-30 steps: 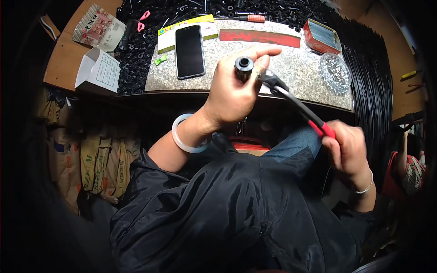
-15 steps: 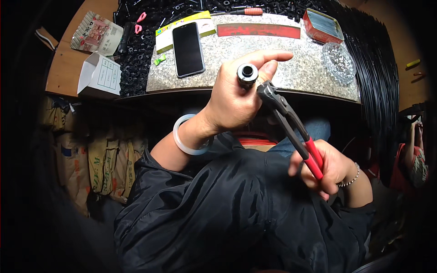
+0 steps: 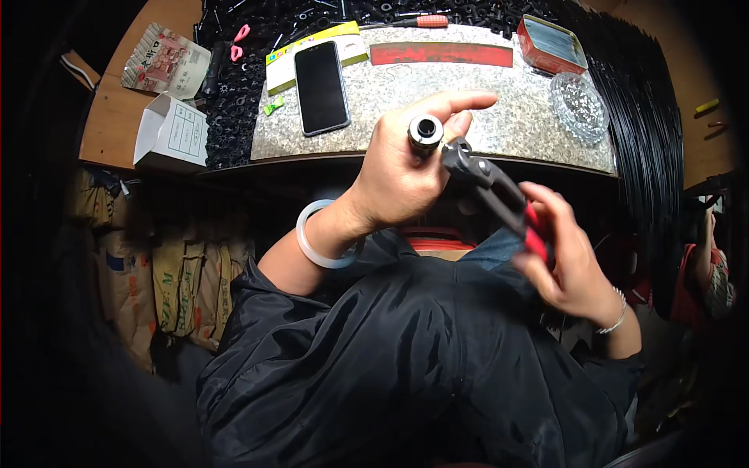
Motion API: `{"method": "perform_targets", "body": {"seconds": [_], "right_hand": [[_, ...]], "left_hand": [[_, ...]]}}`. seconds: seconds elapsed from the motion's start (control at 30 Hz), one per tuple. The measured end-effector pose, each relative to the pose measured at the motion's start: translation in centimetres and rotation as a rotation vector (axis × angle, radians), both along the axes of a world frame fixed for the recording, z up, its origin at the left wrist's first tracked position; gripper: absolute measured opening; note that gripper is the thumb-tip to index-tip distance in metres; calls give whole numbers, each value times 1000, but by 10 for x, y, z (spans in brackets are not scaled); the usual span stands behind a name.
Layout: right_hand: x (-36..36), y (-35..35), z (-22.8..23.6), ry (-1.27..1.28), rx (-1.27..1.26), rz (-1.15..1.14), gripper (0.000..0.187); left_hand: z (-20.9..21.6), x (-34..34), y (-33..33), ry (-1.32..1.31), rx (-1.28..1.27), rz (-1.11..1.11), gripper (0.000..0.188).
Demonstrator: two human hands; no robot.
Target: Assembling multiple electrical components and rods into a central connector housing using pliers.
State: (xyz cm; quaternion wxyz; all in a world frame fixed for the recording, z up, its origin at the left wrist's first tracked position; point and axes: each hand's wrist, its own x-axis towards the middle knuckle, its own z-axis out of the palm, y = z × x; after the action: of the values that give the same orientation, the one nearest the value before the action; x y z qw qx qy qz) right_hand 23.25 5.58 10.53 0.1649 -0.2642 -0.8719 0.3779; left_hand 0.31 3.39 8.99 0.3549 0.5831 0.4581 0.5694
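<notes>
My left hand (image 3: 394, 175) is closed around a cylindrical part (image 3: 425, 139), its index finger stretched out to the right. The part's end faces up, a shiny metal ring around a dark hole; the rest is hidden in the palm. Red-handled pliers (image 3: 490, 181) slant up to it, their dark jaws against or just beside its right side; I cannot tell whether they grip it. Around the red handles are the fingers and thumb of my right hand (image 3: 573, 261), blurred by motion.
Beyond my hands, a speckled board (image 3: 374, 101) bears a phone (image 3: 321, 87), a yellow-green box (image 3: 351, 47), a red strip (image 3: 441, 53), a red tin (image 3: 550, 47) and a glass dish (image 3: 579, 109). Black rods (image 3: 647, 117) lie at the right. Small dark parts (image 3: 230, 117) cover the left side.
My right hand has moved up along the pliers, and the handles have swung upward. The part in my left hand has tilted slightly, showing more of its end.
</notes>
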Motion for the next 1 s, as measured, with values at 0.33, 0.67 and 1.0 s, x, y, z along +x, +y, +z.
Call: {"method": "perform_targets", "body": {"seconds": [0.33, 0.67, 1.0], "right_hand": [[-3, 10, -6, -95, -298, 171, 76], [-3, 20, 3, -57, -305, 134, 45], [-9, 15, -25, 35, -621, 20, 18]], "left_hand": [[-5, 5, -1, -41, -5, -9, 28], [-11, 8, -2, -12, -24, 37, 26], [-15, 10, 4, -30, 14, 108, 27]]}}
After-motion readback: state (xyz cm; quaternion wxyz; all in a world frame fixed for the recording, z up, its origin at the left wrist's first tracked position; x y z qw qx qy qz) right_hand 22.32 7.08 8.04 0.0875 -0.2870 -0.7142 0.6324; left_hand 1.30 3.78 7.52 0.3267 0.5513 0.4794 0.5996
